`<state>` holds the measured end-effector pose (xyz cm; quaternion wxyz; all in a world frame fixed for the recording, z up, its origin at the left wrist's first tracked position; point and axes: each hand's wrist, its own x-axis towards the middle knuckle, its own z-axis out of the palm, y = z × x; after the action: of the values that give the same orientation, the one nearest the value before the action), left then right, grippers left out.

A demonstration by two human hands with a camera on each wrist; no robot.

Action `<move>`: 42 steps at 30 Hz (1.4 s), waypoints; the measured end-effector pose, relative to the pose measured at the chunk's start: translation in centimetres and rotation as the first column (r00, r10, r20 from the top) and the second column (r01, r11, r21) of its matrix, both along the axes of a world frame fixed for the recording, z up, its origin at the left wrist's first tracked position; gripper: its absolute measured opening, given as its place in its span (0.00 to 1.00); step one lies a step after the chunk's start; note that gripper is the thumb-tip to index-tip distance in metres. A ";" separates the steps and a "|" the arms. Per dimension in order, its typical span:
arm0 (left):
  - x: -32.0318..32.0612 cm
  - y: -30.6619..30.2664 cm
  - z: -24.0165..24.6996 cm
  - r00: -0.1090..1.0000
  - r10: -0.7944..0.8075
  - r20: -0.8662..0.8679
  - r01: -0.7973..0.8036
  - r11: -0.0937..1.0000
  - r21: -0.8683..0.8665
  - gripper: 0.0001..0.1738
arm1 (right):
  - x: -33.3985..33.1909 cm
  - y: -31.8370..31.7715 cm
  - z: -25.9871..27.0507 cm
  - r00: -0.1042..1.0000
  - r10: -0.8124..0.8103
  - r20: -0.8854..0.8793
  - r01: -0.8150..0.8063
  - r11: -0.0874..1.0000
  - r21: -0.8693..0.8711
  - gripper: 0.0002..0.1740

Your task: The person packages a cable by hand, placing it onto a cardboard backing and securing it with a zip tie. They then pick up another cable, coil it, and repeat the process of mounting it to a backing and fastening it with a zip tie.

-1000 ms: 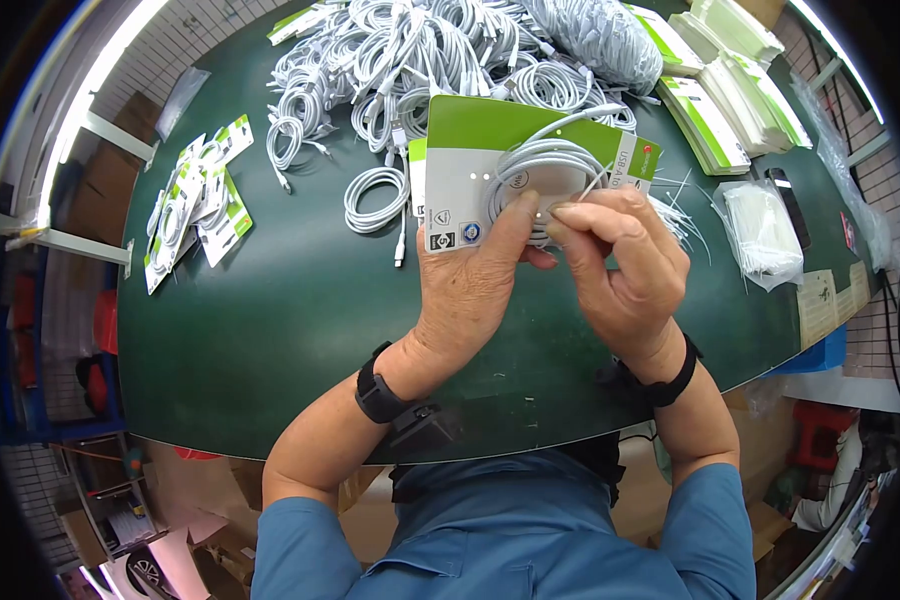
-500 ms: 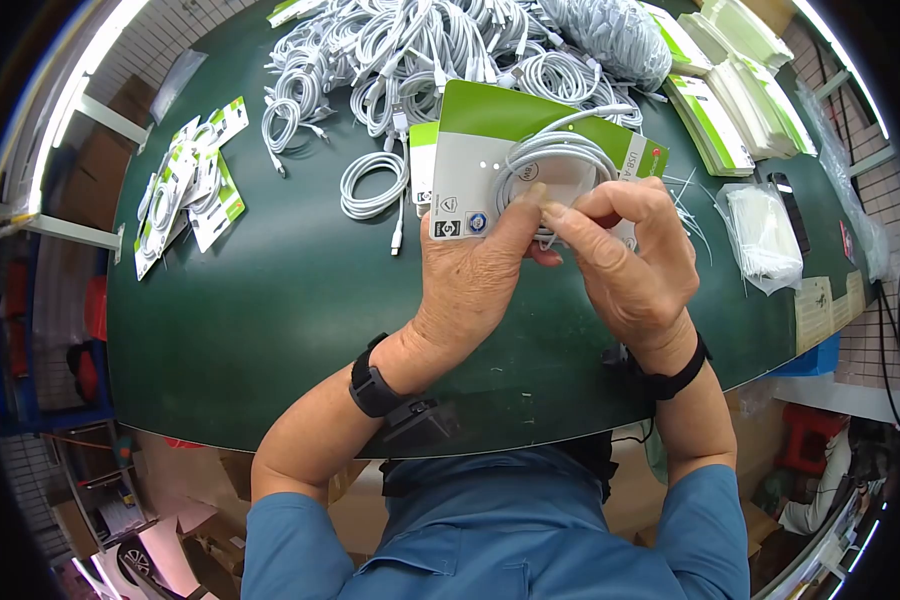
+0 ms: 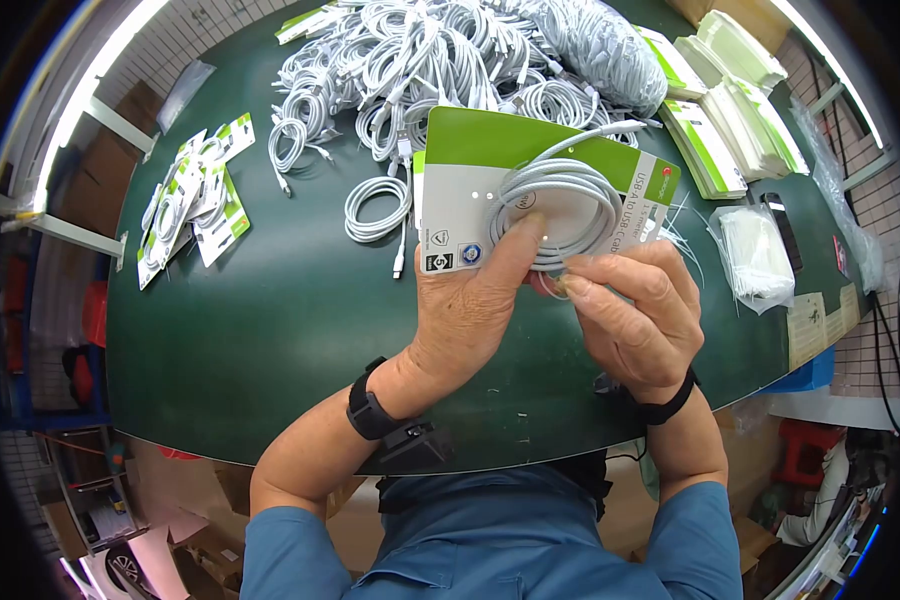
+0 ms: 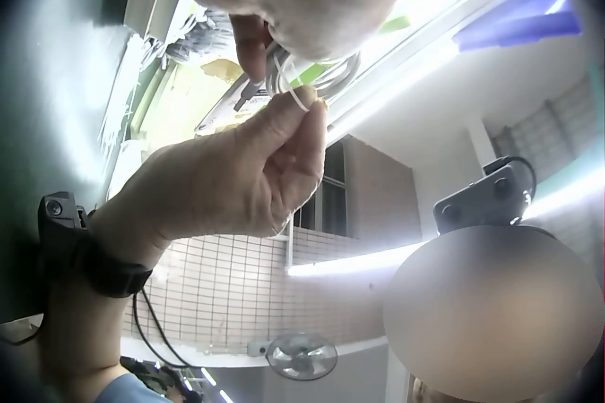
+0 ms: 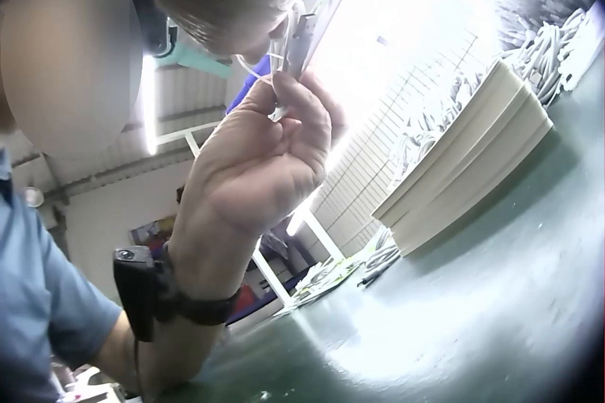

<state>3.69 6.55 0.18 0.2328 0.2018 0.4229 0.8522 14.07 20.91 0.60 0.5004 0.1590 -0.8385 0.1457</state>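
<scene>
My left hand holds a green and white printed card up over the table, its thumb pressed on a coiled white USB cable lying on the card's face. At the coil's lower edge, my right hand pinches a thin white tie between thumb and index finger. In the left wrist view the tie bends as a narrow strand by the coil. The left fingers behind the card are mostly hidden in the head view.
A big heap of coiled white cables covers the back. One loose coil lies left of the card. Carded cables are piled at left. Stacks of cards, a bag of white ties and a dark phone are at right.
My right hand has moved down from the middle of the coil to its lower edge, still pinching the tie. The left hand keeps its hold on card and cable.
</scene>
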 end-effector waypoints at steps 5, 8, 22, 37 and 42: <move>0.1 0.0 0.0 1.000 -0.004 0.007 0.004 1.000 -0.004 0.14 | -0.4 0.0 -0.2 1.000 0.018 -0.010 -0.018 0.999 -0.040 0.22; 0.0 0.0 0.0 1.000 0.002 0.010 -0.002 1.000 -0.013 0.14 | -0.3 0.0 -0.2 1.000 0.024 -0.010 -0.024 0.998 -0.057 0.22; -0.5 -0.4 -0.7 0.995 -0.075 -0.069 0.069 0.993 -0.091 0.18 | -1.0 0.1 -0.3 0.999 0.036 -0.019 -0.038 0.995 -0.088 0.24; -0.5 -0.2 -1.0 0.983 -0.023 -0.185 -0.011 0.984 -0.180 0.10 | -1.9 -0.1 0.0 0.991 0.027 0.131 -0.004 0.986 -0.167 0.14; -0.8 -0.4 -1.3 0.923 0.028 -0.385 -0.122 0.967 -0.223 0.09 | -1.4 0.2 -0.1 0.990 -0.008 0.143 0.017 0.998 -0.060 0.16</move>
<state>2.90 6.11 -1.13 0.1369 0.3161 0.5681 0.7475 12.70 21.11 0.54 0.4447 0.1277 -0.8683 0.1790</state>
